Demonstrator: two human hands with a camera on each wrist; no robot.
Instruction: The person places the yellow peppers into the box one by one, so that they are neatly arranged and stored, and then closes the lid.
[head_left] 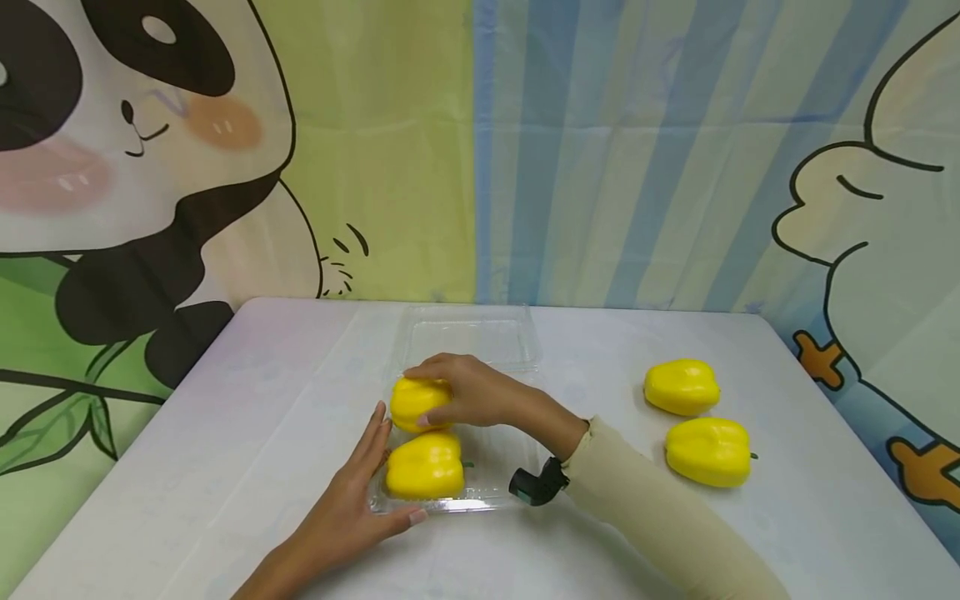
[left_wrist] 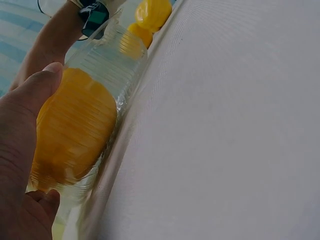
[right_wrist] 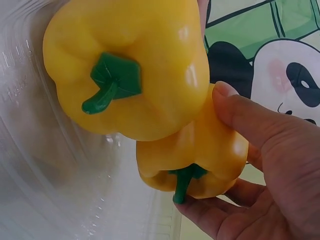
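Observation:
My right hand (head_left: 480,390) holds a yellow bell pepper (head_left: 411,403) at the far left part of a clear plastic box (head_left: 495,467). In the right wrist view, its thumb and fingers lie on either side of this pepper (right_wrist: 195,150), near the green stem. A second yellow bell pepper (head_left: 425,467) lies in the front left of the box, right against the held one. My left hand (head_left: 347,493) rests along the box's left front corner, fingers extended up the side and thumb along the front edge. Through the ribbed wall, the left wrist view shows a pepper (left_wrist: 75,125).
The box's clear lid (head_left: 472,340) lies folded back behind it. Two more yellow bell peppers (head_left: 682,387) (head_left: 709,452) sit on the white table (head_left: 600,350) to the right. A printed curtain (head_left: 390,150) hangs behind the table.

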